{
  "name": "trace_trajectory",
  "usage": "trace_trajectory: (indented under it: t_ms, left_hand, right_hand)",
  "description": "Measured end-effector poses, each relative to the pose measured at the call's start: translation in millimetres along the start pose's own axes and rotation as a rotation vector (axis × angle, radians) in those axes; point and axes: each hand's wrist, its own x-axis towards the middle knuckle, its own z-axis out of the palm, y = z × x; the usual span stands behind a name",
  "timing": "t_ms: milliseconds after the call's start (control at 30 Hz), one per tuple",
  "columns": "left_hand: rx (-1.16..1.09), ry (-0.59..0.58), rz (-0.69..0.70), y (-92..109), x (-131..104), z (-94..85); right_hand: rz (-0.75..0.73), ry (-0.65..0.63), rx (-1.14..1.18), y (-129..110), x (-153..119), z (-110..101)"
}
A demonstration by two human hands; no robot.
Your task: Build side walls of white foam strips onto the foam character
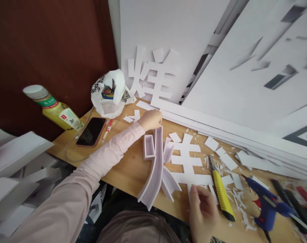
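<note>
My left hand (151,120) is closed at the top end of a white walled foam character piece (157,168), near the middle of the table. Whatever its fingertips hold is hidden. The piece has a small box-shaped part on its left and short strokes on its right. Beside it lies a flat white character cutout (187,153) with several crossbars. At that cutout's lower end is my right hand (202,211), thumb and fingers bent close around its lower strip; the fingers are slightly blurred.
A yellow cutter (222,194), a blue glue gun (266,202) and white scraps (228,160) lie on the right. Left are a phone (91,131), a bottle (58,111) and a plastic bag (110,98). White boards (168,20) lean behind, with another cutout (153,79).
</note>
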Motion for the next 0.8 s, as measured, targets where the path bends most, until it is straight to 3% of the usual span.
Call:
trace_trajectory:
  t_ms: [100, 233, 533, 800]
  left_hand:
    - [-0.049, -0.001, 0.023, -3, 2, 1.8]
    - [-0.086, 0.001, 0.05, -8, 3, 4.0]
    - [-0.094, 0.017, 0.068, -10, -4, 0.9]
    - [-0.071, 0.011, 0.023, -17, -34, -7.4]
  right_hand:
    - [-0.143, -0.15, -0.125, -17, -12, 6]
    - [-0.222, -0.349, -0.243, -41, -24, 25]
    - [-0.233, -0.382, -0.621, -76, -8, 59]
    - [-0.291, -0.556, -0.627, -102, 40, 33]
